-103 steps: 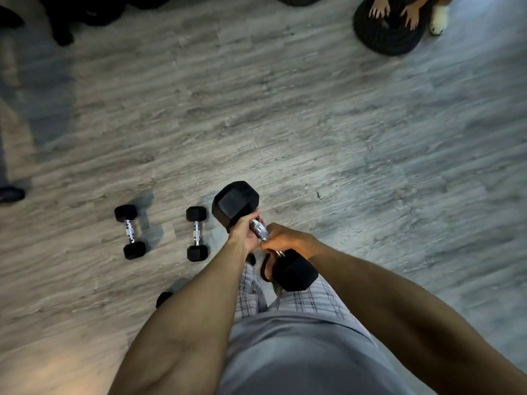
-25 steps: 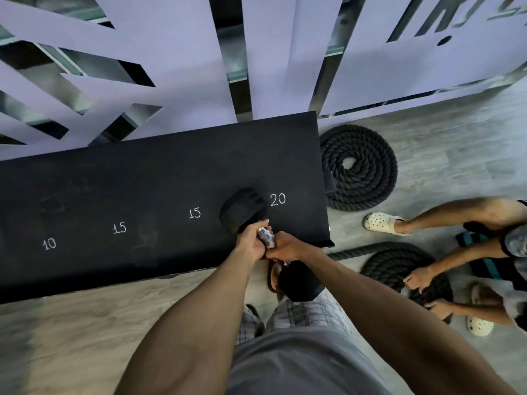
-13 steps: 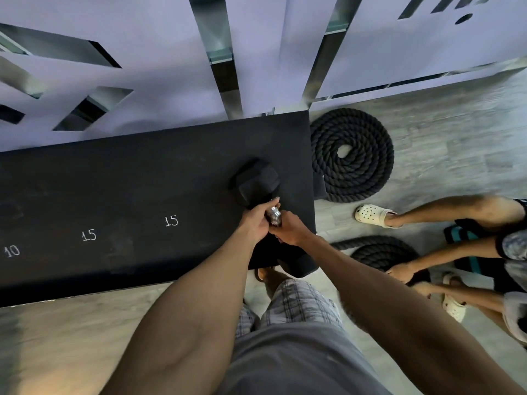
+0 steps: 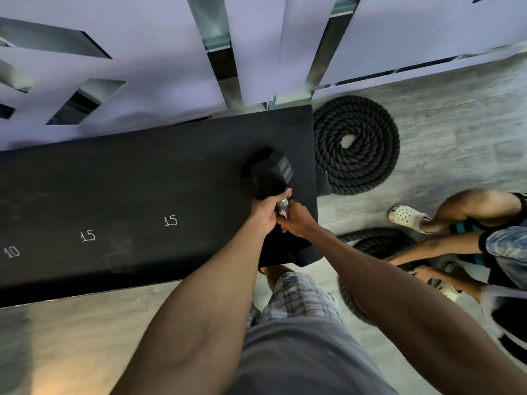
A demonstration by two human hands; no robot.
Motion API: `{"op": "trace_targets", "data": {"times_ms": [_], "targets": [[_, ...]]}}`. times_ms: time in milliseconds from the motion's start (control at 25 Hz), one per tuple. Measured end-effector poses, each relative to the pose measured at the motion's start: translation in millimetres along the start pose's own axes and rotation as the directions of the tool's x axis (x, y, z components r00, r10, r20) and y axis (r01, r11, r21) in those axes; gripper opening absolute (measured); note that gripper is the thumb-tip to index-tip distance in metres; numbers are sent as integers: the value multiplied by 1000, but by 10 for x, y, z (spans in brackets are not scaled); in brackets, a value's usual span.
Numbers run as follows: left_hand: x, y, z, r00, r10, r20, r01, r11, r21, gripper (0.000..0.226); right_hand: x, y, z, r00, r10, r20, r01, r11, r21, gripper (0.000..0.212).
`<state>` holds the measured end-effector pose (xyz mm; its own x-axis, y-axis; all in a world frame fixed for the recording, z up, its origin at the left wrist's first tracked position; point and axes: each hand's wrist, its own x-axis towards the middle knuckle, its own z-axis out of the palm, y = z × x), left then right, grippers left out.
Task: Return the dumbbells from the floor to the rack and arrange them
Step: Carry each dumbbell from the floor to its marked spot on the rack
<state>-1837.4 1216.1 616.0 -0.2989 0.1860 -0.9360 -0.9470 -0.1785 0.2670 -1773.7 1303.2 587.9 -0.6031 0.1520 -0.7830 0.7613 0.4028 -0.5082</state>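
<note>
Grey wood-look flooring [image 4: 456, 124] runs up to pale cut-out wall panels [image 4: 142, 81], with a long black rack [image 4: 142, 181] set against them. Over its right end, the left hand [image 4: 265, 212] and the right hand [image 4: 298, 223] are both curled tight round the knurled metal handle [image 4: 283, 208] of a black hex dumbbell [image 4: 271, 175], left hand at 10 o'clock of the right, the two touching. The dumbbell's far head sits at 12 o'clock of the hands, above the rack top; whether it touches the surface cannot be told. Its near head, at 6 o'clock, blends into the rack's dark front corner.

At 9 o'clock of the hands, chalked numbers read 15 [image 4: 171, 220], 15 [image 4: 87, 236] and 10 [image 4: 12, 252]. A coiled black rope [image 4: 356, 143] lies on the floor at 2 o'clock, just beside the rack's end. At 3 to 4 o'clock another person's legs, a white clog [image 4: 407, 216] and a second rope coil [image 4: 373, 240] show.
</note>
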Motion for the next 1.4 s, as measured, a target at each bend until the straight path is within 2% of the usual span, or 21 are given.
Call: {"op": "trace_targets", "data": {"times_ms": [80, 160, 200, 240, 280, 320, 360, 400, 480, 560, 640, 800, 1000, 1200, 1400], "targets": [[-2, 23, -23, 1000, 19, -12, -18, 998, 52, 49, -42, -13, -13, 1000, 7, -8, -7, 1000, -12, 39], [5, 33, -91, 998, 53, -40, -46, 987, 152, 47, -116, -17, -19, 998, 2, -61, -9, 993, -114, 44], [6, 20, -141, 995, 86, -48, -71, 964, 255, 41, -172, -21, -32, 997, 3, -82, -16, 988, -153, 45], [-8, 5, -198, 990, 134, -52, -99, 900, 425, 31, -222, -23, -46, 995, 7, -101, -24, 986, -164, 45], [-30, -16, -265, 980, 194, -39, -126, 764, 633, 23, -286, -24, -58, 993, 7, -120, -27, 986, -166, 44], [-71, -37, -341, 970, 244, 3, -146, 570, 809, 19, -359, -9, -54, 989, -7, -148, -19, 985, -173, 43], [-115, -52, -423, 962, 265, 59, -158, 370, 915, 17, -440, 10, -33, 982, -21, -186, -14, 982, -187, 43], [-173, -60, -497, 962, 252, 109, -162, 200, 966, 18, -512, 27, -3, 973, -39, -228, -8, 979, -203, 43], [-288, -71, -647, 965, 194, 177, -167, -66, 984, 29, -723, 45, 101, 941, -77, -330, -1, 973, -229, 38], [-394, -54, -774, 957, 158, 245, -201, -247, 948, 33, -980, 74, 257, 899, -100, -426, -2, 972, -234, 33], [-512, -67, -896, 936, 119, 332, -266, -379, 886, 31, -1234, 122, 468, 865, -111, -489, -8, 972, -235, 32], [-759, -223, -1160, 892, -9, 453, -382, -551, 742, 25, -1708, 310, 1103, 861, 18, -509, -77, 992, -96, 29], [-1059, -702, -1540, 856, -242, 458, -463, -754, 467, 19, -2417, 781, 1967, 870, 213, -444, -194, 977, 89, 30], [-1216, -1474, -1757, 810, -436, 393, -534, -826, 184, 23, -3131, 1326, 2886, 783, 438, -442, -282, 883, 376, 32], [-1509, -2674, -2094, 739, -623, 257, -604, -782, -156, 25, -3967, 1876, 4050, 653, 648, -392, -295, 694, 657, 31]]}}
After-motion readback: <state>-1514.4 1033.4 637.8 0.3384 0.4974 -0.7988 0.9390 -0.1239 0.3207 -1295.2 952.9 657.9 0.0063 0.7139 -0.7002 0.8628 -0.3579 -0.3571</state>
